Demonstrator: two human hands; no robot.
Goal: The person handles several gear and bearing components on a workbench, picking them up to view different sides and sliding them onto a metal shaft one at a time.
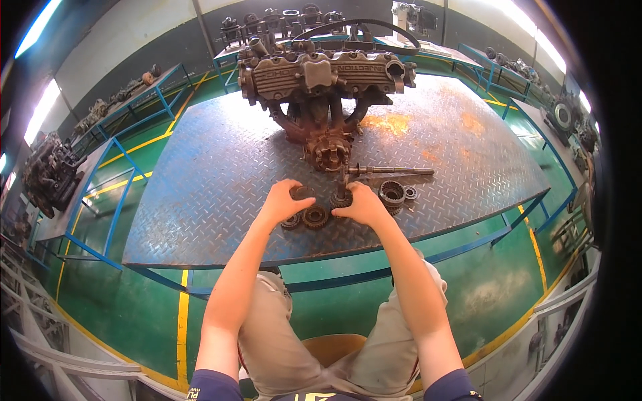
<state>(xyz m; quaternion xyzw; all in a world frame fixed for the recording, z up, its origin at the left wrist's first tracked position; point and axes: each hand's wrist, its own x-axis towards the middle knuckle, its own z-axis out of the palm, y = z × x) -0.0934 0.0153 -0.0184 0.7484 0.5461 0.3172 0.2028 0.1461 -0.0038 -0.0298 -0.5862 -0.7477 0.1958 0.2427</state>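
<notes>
Both of my hands reach over the near edge of a metal-plate table [200, 220]. My left hand [284, 202] is curved, thumb and fingers apart, just above a toothed gear [315, 216] and a smaller ring-like part [291, 221]. I cannot make out anything held in it. My right hand [364, 204] has its thumb and fingers around the side of a dark gear [341, 199], whose right side it hides. To the right lie a larger toothed ring gear [391, 194] and a small bearing-like ring [410, 192]. Behind them rests a long metal shaft [394, 171].
A large engine [324, 77] with a ribbed cover stands farther back, a rusty part [328, 152] beneath its front. A black belt [394, 28] loops over its top. Blue-framed benches with machine parts stand around, including an engine block [50, 174] at left. Rusty stains mark the plate.
</notes>
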